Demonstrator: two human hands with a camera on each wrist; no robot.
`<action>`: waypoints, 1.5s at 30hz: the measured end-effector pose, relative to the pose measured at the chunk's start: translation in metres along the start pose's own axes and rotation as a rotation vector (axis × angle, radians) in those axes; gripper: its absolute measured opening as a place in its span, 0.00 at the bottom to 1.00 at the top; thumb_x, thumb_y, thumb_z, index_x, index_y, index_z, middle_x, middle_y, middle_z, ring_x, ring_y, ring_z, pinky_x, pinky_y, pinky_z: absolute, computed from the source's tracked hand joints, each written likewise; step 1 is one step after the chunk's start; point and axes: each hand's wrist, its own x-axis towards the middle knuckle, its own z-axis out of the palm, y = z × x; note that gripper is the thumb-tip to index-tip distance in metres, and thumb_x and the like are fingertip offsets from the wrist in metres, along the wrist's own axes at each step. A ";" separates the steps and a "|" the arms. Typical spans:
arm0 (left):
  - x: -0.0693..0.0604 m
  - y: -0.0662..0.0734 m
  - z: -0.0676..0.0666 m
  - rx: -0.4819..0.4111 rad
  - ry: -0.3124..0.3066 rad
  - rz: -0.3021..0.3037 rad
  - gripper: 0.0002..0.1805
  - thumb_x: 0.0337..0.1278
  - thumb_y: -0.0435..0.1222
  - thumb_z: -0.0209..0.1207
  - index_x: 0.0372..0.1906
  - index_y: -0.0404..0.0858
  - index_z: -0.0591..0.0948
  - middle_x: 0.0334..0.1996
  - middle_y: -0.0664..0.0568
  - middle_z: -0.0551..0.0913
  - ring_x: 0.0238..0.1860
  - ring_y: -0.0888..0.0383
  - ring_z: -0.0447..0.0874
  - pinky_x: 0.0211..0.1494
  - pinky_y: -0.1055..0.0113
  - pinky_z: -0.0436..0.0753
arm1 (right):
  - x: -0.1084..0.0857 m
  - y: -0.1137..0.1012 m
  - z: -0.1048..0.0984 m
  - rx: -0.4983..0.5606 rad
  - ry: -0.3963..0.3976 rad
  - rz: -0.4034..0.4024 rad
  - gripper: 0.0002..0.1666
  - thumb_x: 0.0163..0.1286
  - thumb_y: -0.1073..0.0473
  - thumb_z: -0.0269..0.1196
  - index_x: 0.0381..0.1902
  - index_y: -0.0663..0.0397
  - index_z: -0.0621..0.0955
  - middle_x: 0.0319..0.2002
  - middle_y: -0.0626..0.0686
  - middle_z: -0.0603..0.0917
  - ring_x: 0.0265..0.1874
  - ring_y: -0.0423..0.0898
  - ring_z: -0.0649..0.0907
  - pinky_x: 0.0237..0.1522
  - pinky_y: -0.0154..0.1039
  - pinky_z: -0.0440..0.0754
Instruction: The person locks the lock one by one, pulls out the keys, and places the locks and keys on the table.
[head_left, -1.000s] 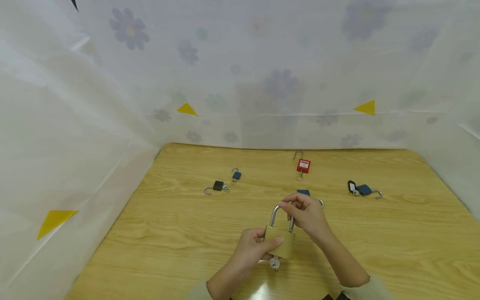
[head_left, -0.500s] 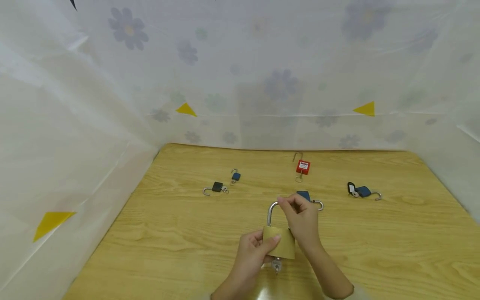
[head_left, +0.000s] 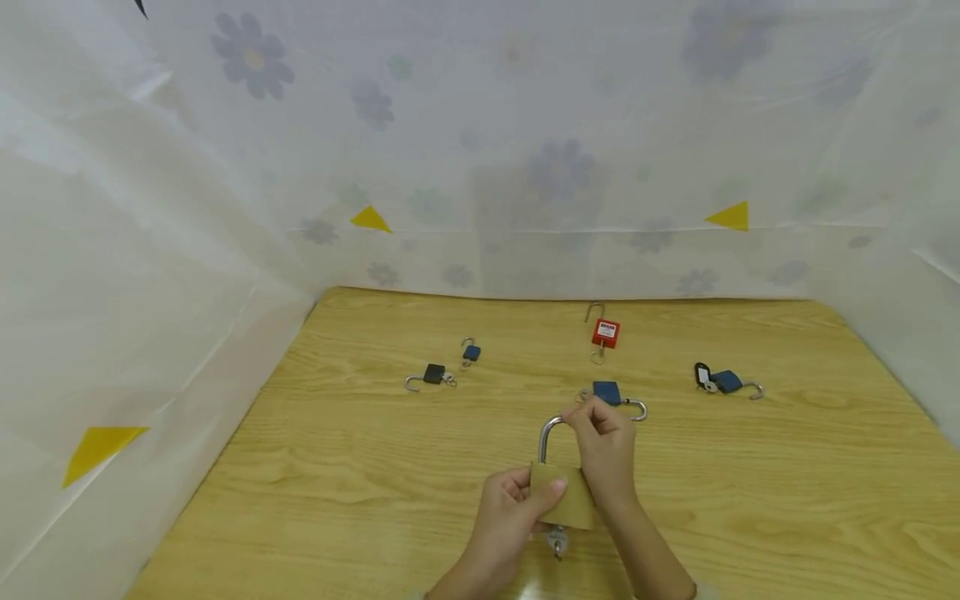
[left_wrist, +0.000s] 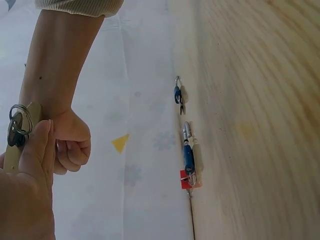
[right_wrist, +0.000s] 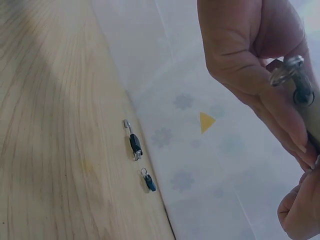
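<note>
A large brass padlock (head_left: 564, 498) is held above the table by my left hand (head_left: 504, 512), thumb across its front face. Its silver shackle (head_left: 545, 437) rises from the body, and my right hand (head_left: 609, 454) pinches the top of the curve, hiding the shackle's right side. A key (head_left: 557, 540) hangs at the padlock's bottom. In the left wrist view, key rings (left_wrist: 20, 120) show on the lock's underside beside my left hand (left_wrist: 30, 185). The right wrist view has my left hand (right_wrist: 255, 65) around the lock and my right hand (right_wrist: 302, 207) at the shackle end.
On the wooden table (head_left: 337, 467) lie a blue padlock (head_left: 606, 392) just beyond my right hand, a red one (head_left: 606, 333) at the back, another blue one (head_left: 727, 382) with a black tag at right, and a black one (head_left: 434, 373) and small blue one (head_left: 472, 353) at left.
The brass padlock has shifted slightly down in the head view, with both hands on it. My right wrist has swung inward to the left, uncovering more of the blue padlock behind.
</note>
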 end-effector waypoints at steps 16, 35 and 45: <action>-0.008 -0.003 -0.004 0.018 -0.003 0.000 0.15 0.56 0.32 0.59 0.42 0.22 0.78 0.36 0.35 0.85 0.34 0.54 0.87 0.38 0.68 0.85 | -0.009 -0.002 0.000 -0.009 -0.092 -0.009 0.23 0.56 0.79 0.49 0.07 0.62 0.57 0.08 0.41 0.58 0.12 0.32 0.58 0.29 0.27 0.76; -0.003 0.006 -0.011 0.031 -0.032 0.019 0.19 0.56 0.35 0.60 0.46 0.22 0.77 0.39 0.36 0.84 0.37 0.54 0.87 0.39 0.68 0.85 | -0.002 -0.011 0.006 0.012 -0.067 0.112 0.17 0.65 0.71 0.51 0.15 0.60 0.71 0.12 0.42 0.65 0.13 0.34 0.61 0.19 0.26 0.63; 0.006 0.024 -0.015 -0.022 0.023 0.010 0.22 0.58 0.35 0.59 0.52 0.22 0.73 0.44 0.37 0.83 0.42 0.53 0.85 0.46 0.64 0.84 | -0.017 0.006 -0.008 -0.021 -0.317 0.363 0.26 0.76 0.55 0.34 0.49 0.67 0.75 0.34 0.46 0.80 0.40 0.41 0.77 0.54 0.39 0.74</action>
